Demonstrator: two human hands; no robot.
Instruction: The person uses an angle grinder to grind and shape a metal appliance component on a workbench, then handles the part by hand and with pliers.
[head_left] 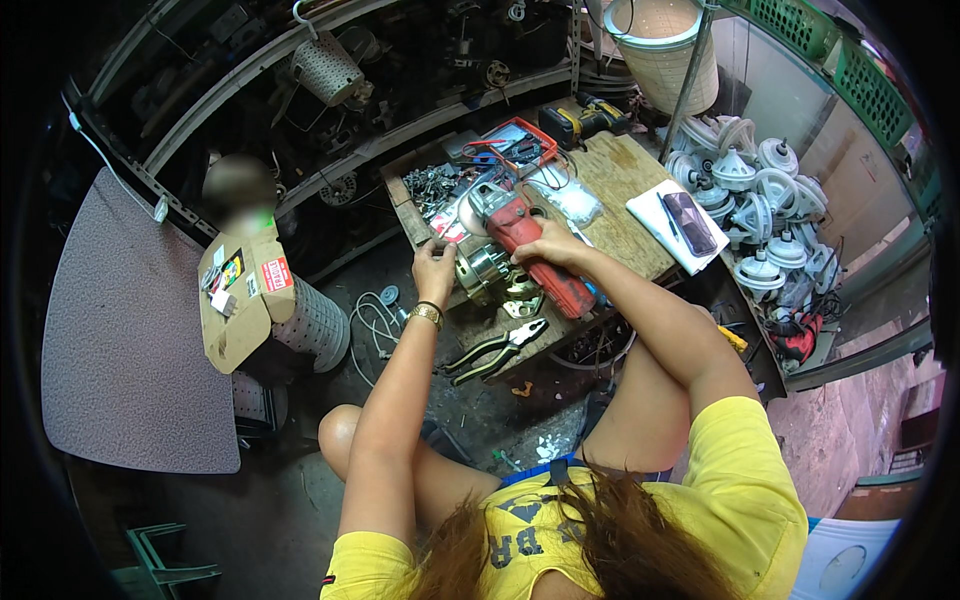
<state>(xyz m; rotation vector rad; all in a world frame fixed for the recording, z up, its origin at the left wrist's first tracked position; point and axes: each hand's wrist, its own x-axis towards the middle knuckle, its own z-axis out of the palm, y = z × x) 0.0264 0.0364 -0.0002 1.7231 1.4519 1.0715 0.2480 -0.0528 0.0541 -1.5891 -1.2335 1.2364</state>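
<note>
My right hand (pixel 550 247) is wrapped round the body of a red angle grinder (pixel 520 232), which lies slantwise over the wooden bench. The disc end of the grinder points away from me, above a round brass-coloured metal motor (pixel 478 278). My left hand (pixel 434 272) is closed at the left side of this motor, its fingertips pressed to the rim; the fingers are partly hidden. Small metal parts (pixel 522 298) lie just right of the motor. Nearer to me, a pair of pliers (pixel 497 350) with dark handles rests at the bench's front edge.
The wooden bench (pixel 620 160) bears a pile of screws (pixel 440 190), an orange tray (pixel 525 140), a cordless drill (pixel 585 120) and a phone (pixel 690 222) on white paper. White plastic pulley-like parts (pixel 770 195) are heaped to the right. A cardboard box (pixel 245 290) stands left.
</note>
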